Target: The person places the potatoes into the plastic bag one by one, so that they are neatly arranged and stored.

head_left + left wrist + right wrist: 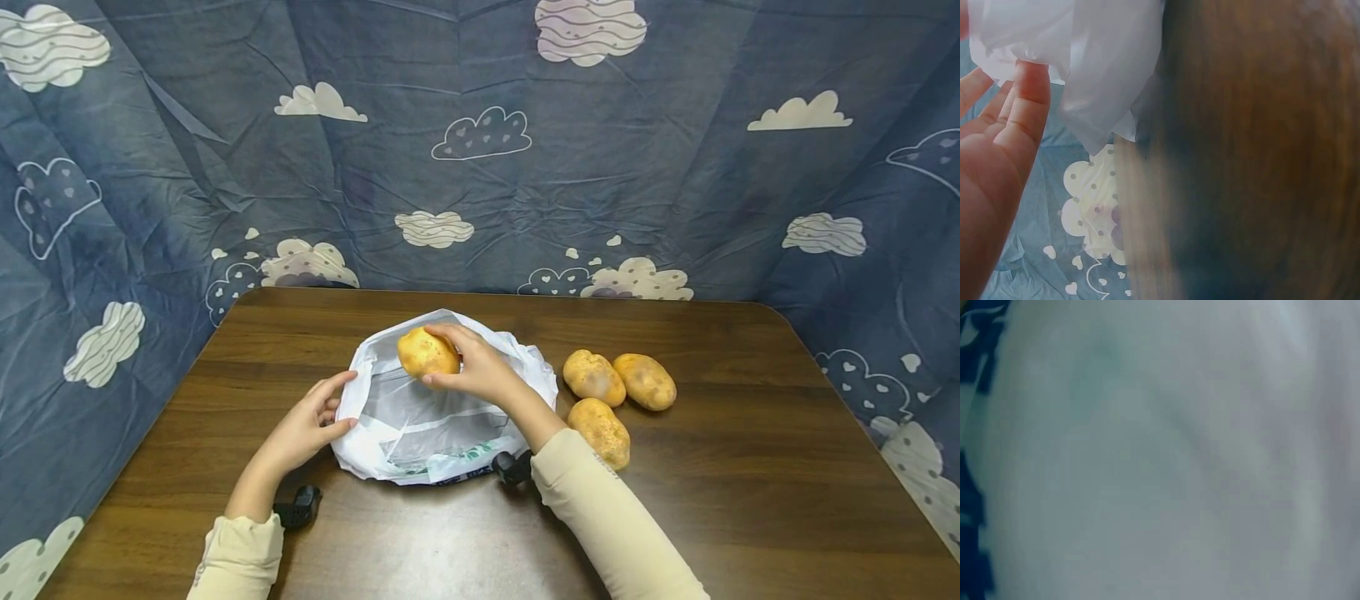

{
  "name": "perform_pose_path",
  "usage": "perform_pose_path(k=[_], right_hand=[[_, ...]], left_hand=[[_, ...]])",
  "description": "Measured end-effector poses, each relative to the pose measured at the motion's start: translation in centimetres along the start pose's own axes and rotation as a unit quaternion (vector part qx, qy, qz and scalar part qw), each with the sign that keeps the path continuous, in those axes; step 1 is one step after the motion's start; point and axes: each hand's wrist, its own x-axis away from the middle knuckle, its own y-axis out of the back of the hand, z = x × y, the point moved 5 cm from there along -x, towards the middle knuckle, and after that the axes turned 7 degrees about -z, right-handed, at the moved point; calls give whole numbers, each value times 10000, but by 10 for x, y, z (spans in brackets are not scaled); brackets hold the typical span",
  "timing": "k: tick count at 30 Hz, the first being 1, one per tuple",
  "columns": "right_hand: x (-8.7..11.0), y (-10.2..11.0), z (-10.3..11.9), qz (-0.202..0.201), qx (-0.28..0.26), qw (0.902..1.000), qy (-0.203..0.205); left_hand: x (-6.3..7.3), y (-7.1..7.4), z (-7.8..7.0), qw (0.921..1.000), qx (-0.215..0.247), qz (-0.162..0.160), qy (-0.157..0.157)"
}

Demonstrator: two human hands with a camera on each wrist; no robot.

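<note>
Right hand (pixel 474 367): grips a lumpy yellow-brown potato (pixel 424 353) between thumb and fingers, at the mouth of a crinkled white plastic bag (pixel 358 454).
Left hand (pixel 309 421): holds the bag's nearest edge.
Three loose yellow-brown potatoes (pixel 592 379): right of the right hand, on a brown wooden table (pixel 750 467).

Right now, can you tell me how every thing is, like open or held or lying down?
White bag: mouth open, resting on the table.
One potato: held at the bag's mouth.
Other three potatoes: lying right of the bag.
Left hand: holding the bag's edge.
Right hand: gripping one potato.
Cloth: hanging, creased.
</note>
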Motion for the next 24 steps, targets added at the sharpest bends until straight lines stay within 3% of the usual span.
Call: perform_pose_path(k=[5, 17, 24], right_hand=[[-4, -11, -10, 24, 10, 9996, -277], [-7, -35, -27, 158, -748, 9912, -1076], [-2, -35, -18, 217, -1118, 9842, -1358]], left_hand=[[0, 0, -2, 10000, -26, -26, -42], [1, -1, -1, 9999, -64, -18, -138], [1, 0, -2, 9998, -125, -38, -115]])
